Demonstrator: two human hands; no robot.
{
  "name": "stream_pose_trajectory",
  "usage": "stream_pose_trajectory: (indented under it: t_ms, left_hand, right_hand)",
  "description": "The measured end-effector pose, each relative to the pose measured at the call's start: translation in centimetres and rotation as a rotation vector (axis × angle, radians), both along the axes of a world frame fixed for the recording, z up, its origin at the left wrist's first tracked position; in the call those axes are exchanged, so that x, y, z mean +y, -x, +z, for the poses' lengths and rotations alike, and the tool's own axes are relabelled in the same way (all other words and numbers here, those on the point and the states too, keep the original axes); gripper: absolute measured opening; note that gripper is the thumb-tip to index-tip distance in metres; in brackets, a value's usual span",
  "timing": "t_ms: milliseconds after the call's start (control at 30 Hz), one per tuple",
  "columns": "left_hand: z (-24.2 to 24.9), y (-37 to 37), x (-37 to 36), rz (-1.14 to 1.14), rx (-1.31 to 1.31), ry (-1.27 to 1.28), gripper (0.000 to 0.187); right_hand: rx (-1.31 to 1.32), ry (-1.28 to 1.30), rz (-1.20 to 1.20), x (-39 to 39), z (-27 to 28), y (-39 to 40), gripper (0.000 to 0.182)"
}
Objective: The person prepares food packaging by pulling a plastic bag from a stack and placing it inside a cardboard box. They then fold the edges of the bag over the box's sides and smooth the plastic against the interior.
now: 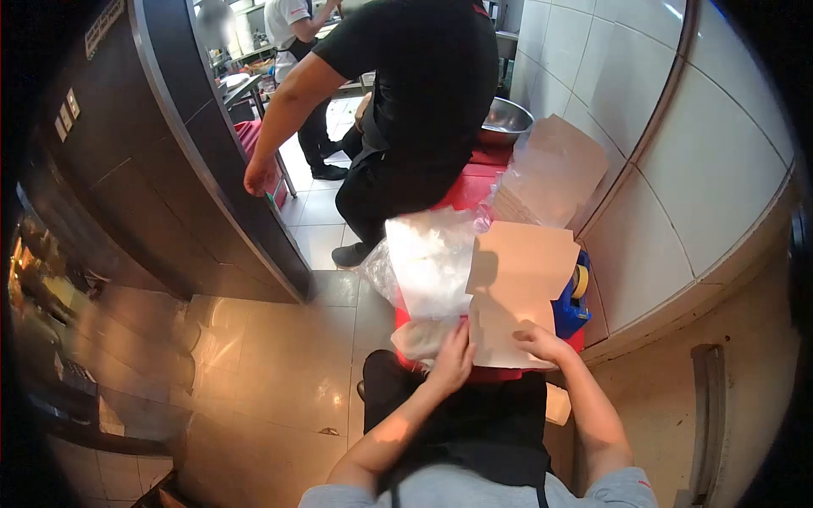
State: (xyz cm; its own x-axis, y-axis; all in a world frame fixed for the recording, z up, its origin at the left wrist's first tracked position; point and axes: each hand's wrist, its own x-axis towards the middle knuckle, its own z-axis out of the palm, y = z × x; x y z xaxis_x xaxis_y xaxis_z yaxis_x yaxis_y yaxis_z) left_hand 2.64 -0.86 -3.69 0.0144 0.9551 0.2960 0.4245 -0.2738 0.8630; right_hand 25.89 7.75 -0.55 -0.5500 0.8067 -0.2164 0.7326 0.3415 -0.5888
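A flat brown cardboard box blank [529, 284] with cut flaps lies in front of me on a red surface. My left hand [453, 362] is at its lower left edge, fingers close together and seemingly pinching that edge beside a clear plastic bag. On the lower right of the cardboard rests my right hand [544, 345], its fingers bent and slightly apart. Left of the blank lies a clear plastic bag [434, 254] with white, glaring contents that I cannot make out. A crumpled plastic bundle [417, 339] sits just left of my left hand.
A blue tape dispenser [572, 306] stands at the right edge, by the tiled wall [656, 190]. Behind the blank is a plastic-wrapped cardboard stack [555, 173], then a metal bowl [506, 118]. A person in black [423, 93] is close ahead; another person [292, 34] stands farther back.
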Motion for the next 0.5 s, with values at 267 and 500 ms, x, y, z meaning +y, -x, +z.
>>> stream_pose_trajectory:
  t_ms: [267, 500]
  left_hand:
    - [-0.8, 7.5, -3.3, 0.370, 0.453, 0.048, 0.031]
    - [3.9, 10.5, 0.6, 0.294, 0.343, 0.199, 0.022]
  right_hand:
    - [-0.062, -0.672, 0.137, -7.0, 5.5, 13.5, 0.018]
    - [-0.519, -0.618, 0.523, -4.5, 0.7, 18.5, 0.019]
